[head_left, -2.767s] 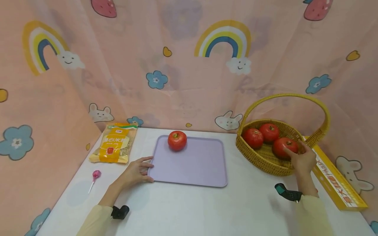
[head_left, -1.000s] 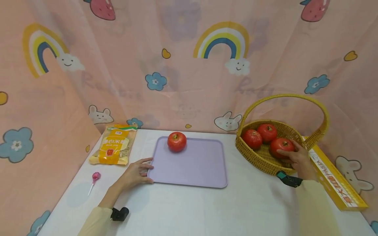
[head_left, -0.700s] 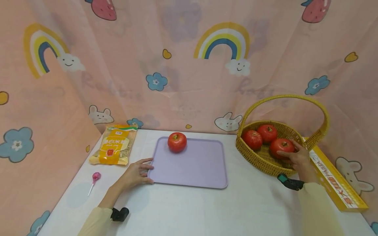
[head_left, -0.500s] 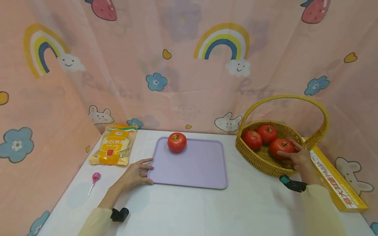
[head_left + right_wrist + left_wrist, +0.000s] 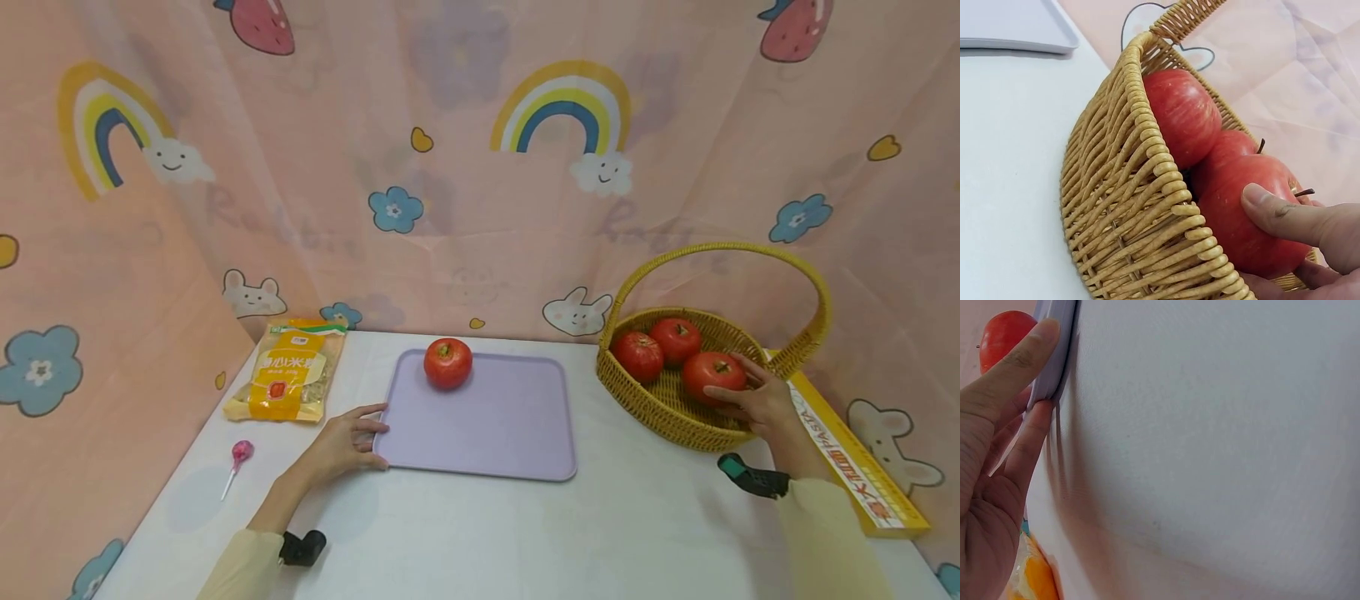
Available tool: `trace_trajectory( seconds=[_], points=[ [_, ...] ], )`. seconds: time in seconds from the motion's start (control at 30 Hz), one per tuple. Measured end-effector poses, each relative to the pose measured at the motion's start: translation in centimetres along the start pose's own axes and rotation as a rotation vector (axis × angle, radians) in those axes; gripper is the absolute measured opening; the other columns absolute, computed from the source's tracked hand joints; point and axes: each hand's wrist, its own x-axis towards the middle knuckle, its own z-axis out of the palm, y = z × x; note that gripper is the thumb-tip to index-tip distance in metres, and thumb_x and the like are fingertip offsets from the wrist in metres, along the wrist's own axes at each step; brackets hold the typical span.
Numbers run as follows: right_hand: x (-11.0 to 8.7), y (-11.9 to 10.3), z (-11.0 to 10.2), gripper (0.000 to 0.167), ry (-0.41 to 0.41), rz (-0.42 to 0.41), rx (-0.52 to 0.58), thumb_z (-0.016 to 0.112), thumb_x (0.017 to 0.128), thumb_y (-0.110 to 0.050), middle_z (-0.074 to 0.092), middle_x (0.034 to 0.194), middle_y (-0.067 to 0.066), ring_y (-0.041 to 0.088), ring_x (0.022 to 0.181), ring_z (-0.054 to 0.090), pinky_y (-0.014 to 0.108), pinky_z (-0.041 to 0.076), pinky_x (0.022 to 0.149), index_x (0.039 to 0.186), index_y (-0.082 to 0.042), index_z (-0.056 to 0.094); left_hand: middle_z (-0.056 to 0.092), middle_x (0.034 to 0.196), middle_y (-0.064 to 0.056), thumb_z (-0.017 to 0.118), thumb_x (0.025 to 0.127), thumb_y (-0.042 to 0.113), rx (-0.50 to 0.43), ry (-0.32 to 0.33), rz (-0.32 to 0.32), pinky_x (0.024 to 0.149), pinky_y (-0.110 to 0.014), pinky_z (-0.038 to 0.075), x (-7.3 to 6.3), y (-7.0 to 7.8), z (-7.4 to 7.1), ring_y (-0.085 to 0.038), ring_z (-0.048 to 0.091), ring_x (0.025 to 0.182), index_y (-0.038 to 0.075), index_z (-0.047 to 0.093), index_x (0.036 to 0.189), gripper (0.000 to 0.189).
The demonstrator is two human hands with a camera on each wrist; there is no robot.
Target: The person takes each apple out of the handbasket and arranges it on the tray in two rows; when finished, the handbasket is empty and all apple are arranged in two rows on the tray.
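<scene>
My right hand (image 5: 761,400) grips a red apple (image 5: 712,377) in the wicker basket (image 5: 660,421). In the right wrist view the thumb lies on the apple's near side, and the other fingers are partly hidden behind and below it. Two more apples (image 5: 638,356) (image 5: 677,341) sit close beside it. At the lilac tray's (image 5: 480,425) left edge, my left hand (image 5: 341,442) touches the rim with spread fingers. The left wrist view has the thumb over the tray's side and a fingertip at its corner. One apple (image 5: 447,363) rests near the tray's back left.
A yellow snack bag (image 5: 288,373) lies at the back left, with a pink lollipop (image 5: 242,452) in front of it. Right of the basket is a long yellow pasta box (image 5: 862,467). The basket's tall handle (image 5: 720,247) arches over the apples. A patterned cloth (image 5: 480,275) hangs behind the table.
My right hand and its apple have shifted slightly left within the basket since the earliest frame. Over the last second the right wrist swings slightly right and nearer. My left hand stays put.
</scene>
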Motion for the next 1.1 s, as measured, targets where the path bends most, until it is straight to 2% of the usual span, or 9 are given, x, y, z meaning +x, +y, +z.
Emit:
trace_trajectory(
  seconds=[0.1, 0.17, 0.27, 0.33, 0.37, 0.43, 0.67, 0.83, 1.1],
  points=[
    [-0.1, 0.1, -0.2, 0.098, -0.012, -0.022, -0.022, 0.084, 0.074, -0.017, 0.023, 0.150, 0.014, 0.028, 0.121, 0.043, 0.032, 0.058, 0.076, 0.150, -0.037, 0.025, 0.065, 0.118, -0.015, 0.087, 0.066, 0.015, 0.000, 0.001, -0.001, 0.080, -0.029, 0.056, 0.0, 0.0, 0.0, -0.030, 0.067, 0.100, 0.005, 0.045, 0.140, 0.086],
    [-1.0, -0.5, 0.0, 0.098, -0.034, -0.033, -0.048, 0.082, 0.077, -0.018, 0.019, 0.153, 0.017, 0.031, 0.123, 0.042, 0.031, 0.058, 0.077, 0.152, -0.035, 0.021, 0.065, 0.117, -0.014, 0.087, 0.066, 0.015, 0.001, 0.006, -0.010, 0.080, -0.029, 0.056, 0.0, 0.0, 0.0, -0.030, 0.067, 0.100, 0.005, 0.045, 0.141, 0.087],
    [-3.0, -1.9, 0.8, 0.095, -0.052, -0.045, -0.082, 0.076, 0.083, -0.017, 0.010, 0.157, 0.022, 0.040, 0.132, 0.034, 0.027, 0.057, 0.077, 0.154, -0.027, 0.014, 0.065, 0.117, -0.013, 0.087, 0.066, 0.014, 0.004, 0.016, -0.023, 0.080, -0.028, 0.056, -0.1, 0.1, 0.1, -0.029, 0.067, 0.100, 0.006, 0.046, 0.140, 0.086],
    [-4.2, -2.7, 1.3, 0.093, -0.073, -0.045, -0.099, 0.071, 0.087, -0.016, -0.001, 0.156, 0.027, 0.047, 0.138, 0.015, 0.026, 0.056, 0.079, 0.154, -0.022, 0.008, 0.065, 0.118, -0.014, 0.087, 0.065, 0.014, 0.004, 0.020, -0.027, 0.080, -0.029, 0.056, -0.2, 0.2, 0.1, -0.029, 0.067, 0.100, 0.005, 0.046, 0.140, 0.086],
    [-4.5, -2.9, 1.4, 0.092, -0.079, -0.046, -0.101, 0.071, 0.087, -0.017, -0.001, 0.156, 0.027, 0.048, 0.138, 0.014, 0.025, 0.055, 0.080, 0.154, -0.021, 0.007, 0.064, 0.120, -0.014, 0.087, 0.066, 0.014, 0.006, 0.020, -0.027, 0.080, -0.029, 0.056, -0.1, 0.2, 0.1, -0.029, 0.067, 0.101, 0.006, 0.046, 0.140, 0.085],
    [-4.8, -2.9, 1.4, 0.092, -0.090, -0.051, -0.109, 0.071, 0.087, -0.019, -0.001, 0.156, 0.028, 0.048, 0.138, 0.014, 0.023, 0.055, 0.079, 0.154, -0.022, 0.007, 0.062, 0.124, -0.014, 0.087, 0.066, 0.014, 0.006, 0.021, -0.025, 0.081, -0.028, 0.056, -0.1, 0.3, 0.1, -0.029, 0.066, 0.101, 0.006, 0.047, 0.139, 0.084],
    [-5.3, -3.1, 1.5, 0.091, -0.104, -0.077, -0.167, 0.071, 0.087, -0.022, 0.000, 0.155, 0.030, 0.049, 0.136, 0.017, 0.034, 0.048, 0.090, 0.154, -0.023, 0.009, 0.054, 0.135, -0.013, 0.087, 0.067, 0.015, 0.008, 0.012, -0.001, 0.082, -0.028, 0.055, 0.0, 0.1, 0.1, -0.029, 0.065, 0.105, 0.004, 0.051, 0.136, 0.078],
    [-6.0, -3.3, 1.8, 0.091, -0.121, -0.097, -0.209, 0.071, 0.087, -0.024, 0.001, 0.154, 0.031, 0.051, 0.136, 0.016, 0.029, 0.051, 0.086, 0.154, -0.025, 0.009, 0.051, 0.139, -0.012, 0.087, 0.067, 0.015, 0.006, 0.011, -0.001, 0.082, -0.028, 0.055, 0.1, 0.2, 0.1, -0.029, 0.065, 0.105, 0.004, 0.054, 0.133, 0.074],
    [-7.0, -4.1, 2.5, 0.088, -0.158, -0.140, -0.230, 0.069, 0.089, -0.019, 0.000, 0.154, 0.031, 0.053, 0.135, 0.017, 0.022, 0.055, 0.079, 0.154, -0.026, 0.010, 0.061, 0.125, -0.015, 0.087, 0.066, 0.015, -0.001, 0.020, -0.019, 0.081, -0.029, 0.056, 0.0, 0.0, 0.1, -0.030, 0.066, 0.102, 0.006, 0.048, 0.139, 0.083]
  ],
)
